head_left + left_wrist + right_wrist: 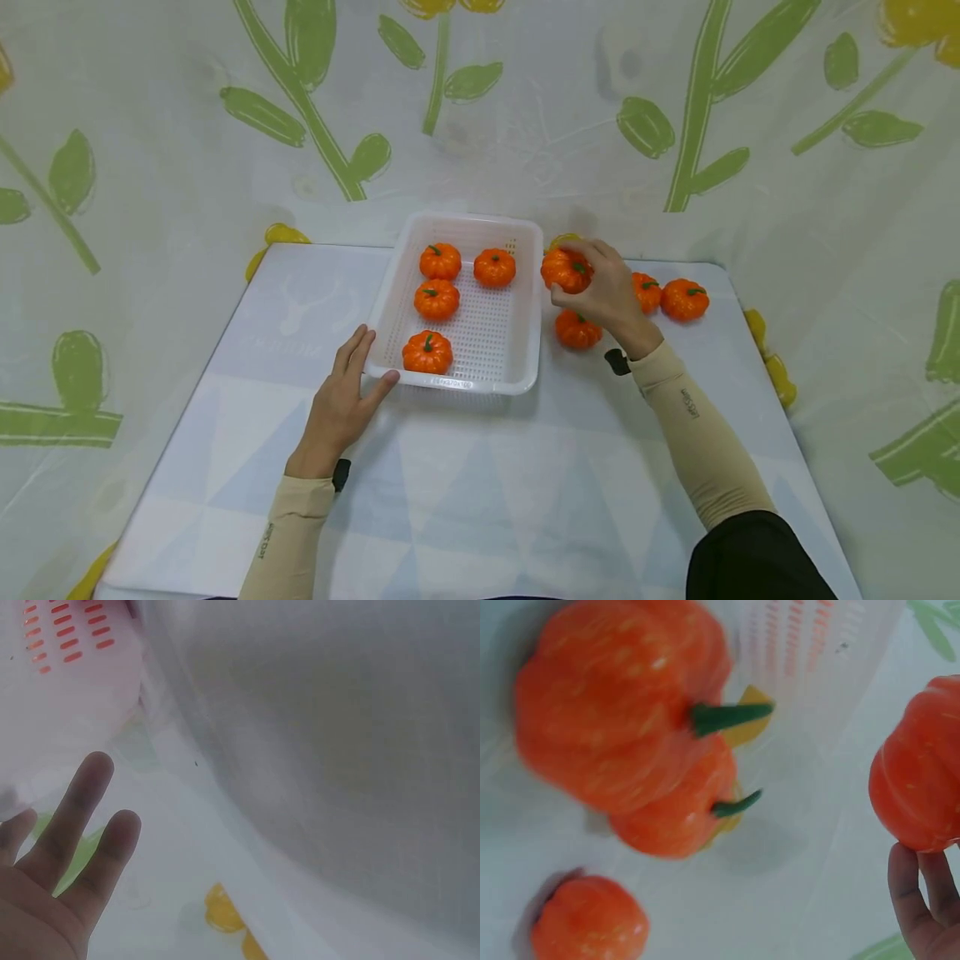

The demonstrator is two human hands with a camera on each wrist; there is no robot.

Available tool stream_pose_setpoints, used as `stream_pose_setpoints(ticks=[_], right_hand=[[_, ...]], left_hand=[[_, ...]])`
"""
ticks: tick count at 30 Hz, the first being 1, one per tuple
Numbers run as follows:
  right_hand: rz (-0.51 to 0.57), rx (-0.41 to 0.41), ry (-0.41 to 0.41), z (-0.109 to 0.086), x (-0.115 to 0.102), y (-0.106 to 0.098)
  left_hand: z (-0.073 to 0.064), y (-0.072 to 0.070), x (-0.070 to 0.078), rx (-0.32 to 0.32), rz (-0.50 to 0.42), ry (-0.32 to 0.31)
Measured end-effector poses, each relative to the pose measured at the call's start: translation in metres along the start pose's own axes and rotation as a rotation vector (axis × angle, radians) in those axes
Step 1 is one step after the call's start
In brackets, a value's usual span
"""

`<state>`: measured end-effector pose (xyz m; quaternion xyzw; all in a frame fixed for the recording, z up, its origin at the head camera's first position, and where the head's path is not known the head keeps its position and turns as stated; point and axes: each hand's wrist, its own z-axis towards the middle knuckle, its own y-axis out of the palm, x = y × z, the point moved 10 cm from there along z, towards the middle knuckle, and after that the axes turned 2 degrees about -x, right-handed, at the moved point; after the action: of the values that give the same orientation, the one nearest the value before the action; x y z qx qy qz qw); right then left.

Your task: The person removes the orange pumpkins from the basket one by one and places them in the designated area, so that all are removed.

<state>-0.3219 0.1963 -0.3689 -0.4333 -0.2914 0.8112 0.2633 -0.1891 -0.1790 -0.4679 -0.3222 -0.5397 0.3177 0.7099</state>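
Observation:
My right hand (pixel 611 292) grips a small orange toy pumpkin (pixel 564 271) between thumb and fingers, just beyond the right rim of a white plastic basket (pixel 528 333). In the right wrist view, fingertips (pixel 906 874) press against the held pumpkin (pixel 915 776). Several more pumpkins lie inside the basket, including one at the front (pixel 427 353) and one at the back right (pixel 494 268). Against the basket's front left corner rests my left hand (pixel 341 408), its fingers extended and thumb at the rim. The left wrist view catches those spread fingers beside the perforated basket wall (pixel 112 682).
Below my right hand sits another pumpkin (pixel 577 331) on the table (pixel 465 492). Two more, one partly behind the hand (pixel 646 292) and one farther right (pixel 685 300), lie near the table's back right corner. A flower-printed sheet (pixel 525 125) rises behind the table.

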Motion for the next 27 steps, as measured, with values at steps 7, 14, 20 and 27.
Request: stream_pose_setpoints(ticks=[7,14,20,27], right_hand=[[0.001,0.016,0.065,-0.019,0.020,-0.016],[-0.082,0.058,0.061,-0.039,0.046,-0.031],[-0.135,0.068,0.099,-0.060,0.073,-0.039],[-0.164,0.026,0.206,-0.082,0.094,-0.040]], left_hand=[[0.001,0.000,0.001,0.004,-0.003,0.010],[0.000,0.000,0.000,0.009,-0.010,0.005],[-0.001,0.002,0.001,-0.001,-0.016,0.001],[0.000,-0.001,0.000,0.020,-0.011,0.019]])
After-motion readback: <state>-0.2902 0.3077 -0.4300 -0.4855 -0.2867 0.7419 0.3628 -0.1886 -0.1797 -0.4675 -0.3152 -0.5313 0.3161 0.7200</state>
